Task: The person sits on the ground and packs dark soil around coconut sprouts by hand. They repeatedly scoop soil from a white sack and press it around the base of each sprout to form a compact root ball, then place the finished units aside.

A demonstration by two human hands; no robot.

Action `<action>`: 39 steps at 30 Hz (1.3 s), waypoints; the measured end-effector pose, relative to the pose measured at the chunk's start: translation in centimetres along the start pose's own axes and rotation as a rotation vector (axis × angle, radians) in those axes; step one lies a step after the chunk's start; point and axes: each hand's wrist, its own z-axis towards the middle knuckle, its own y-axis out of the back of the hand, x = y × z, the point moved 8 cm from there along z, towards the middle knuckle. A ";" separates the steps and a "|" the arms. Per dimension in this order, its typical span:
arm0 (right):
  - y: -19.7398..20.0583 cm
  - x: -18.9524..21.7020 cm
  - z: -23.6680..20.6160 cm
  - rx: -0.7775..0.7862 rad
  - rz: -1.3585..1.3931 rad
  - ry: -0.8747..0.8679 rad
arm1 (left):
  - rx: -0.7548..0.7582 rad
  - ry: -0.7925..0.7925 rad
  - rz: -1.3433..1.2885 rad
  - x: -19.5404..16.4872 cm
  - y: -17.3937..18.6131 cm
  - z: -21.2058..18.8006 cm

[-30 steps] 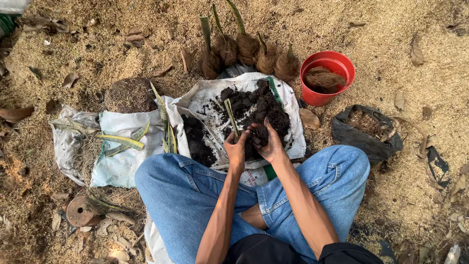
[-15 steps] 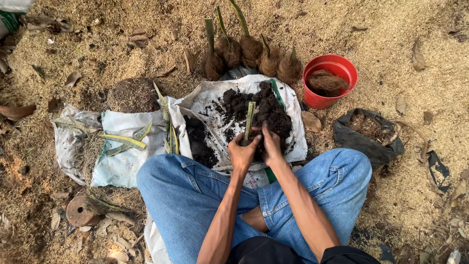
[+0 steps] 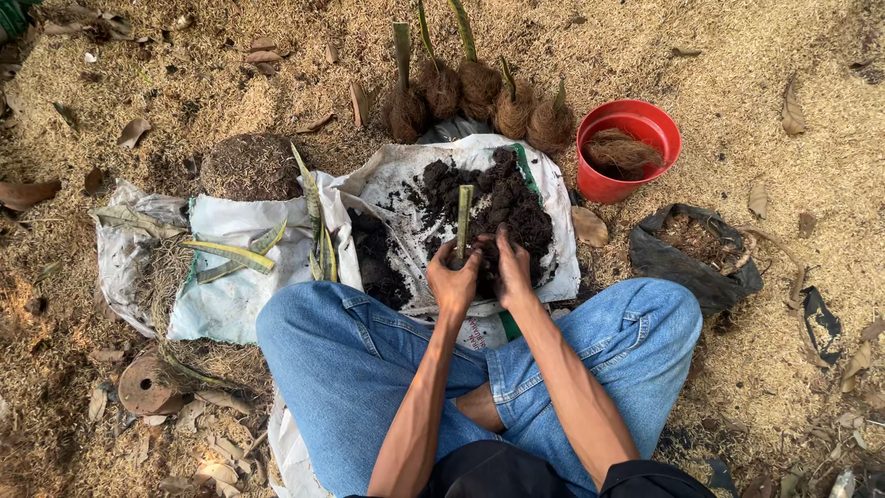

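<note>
The ground (image 3: 765, 55) all around is covered in dry straw and brown leaves. The person sits on it with legs crossed, in blue jeans (image 3: 350, 369).

Under both hands lies a white sack (image 3: 396, 175), spread flat, with a pile of dark soil (image 3: 498, 198) on it. Off to the left of the hands lies another white sack (image 3: 230, 295) with long striped leaves (image 3: 230, 256) on it. Far past the hands stands a row of brown root balls (image 3: 479, 92), each with a green shoot. To the right of the hands are a red pot (image 3: 645, 124) with brown fibre inside and a black bag (image 3: 691, 263).

The left hand (image 3: 454, 284) is closed around the bottom of a green leaf cutting (image 3: 463, 221), which stands straight up. The right hand (image 3: 513, 269) is cupped close against it, pressing a clump of soil at the same spot.

The cutting looks light and stiff, but it could likely snap if bent, so low down near the soil seems the best place to hold it. The soil looks soft and crumbly and would likely fall apart if it is not squeezed.

The bottom of the cutting is hidden by the fingers. How much soil is in the hands is hard to see. The top shoots are cut off by the picture edge.
</note>
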 end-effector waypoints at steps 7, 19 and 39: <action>0.9 -0.7 0.7 -0.010 0.121 -0.155 | -0.231 -0.123 -0.245 -2.2 4.6 1.3; 2.1 -1.6 1.0 -0.038 0.081 -0.177 | -0.866 -0.284 -0.212 -6.7 17.3 1.2; 0.3 -0.1 -0.3 0.061 0.028 -0.095 | -0.050 0.117 -0.464 2.3 -0.4 2.0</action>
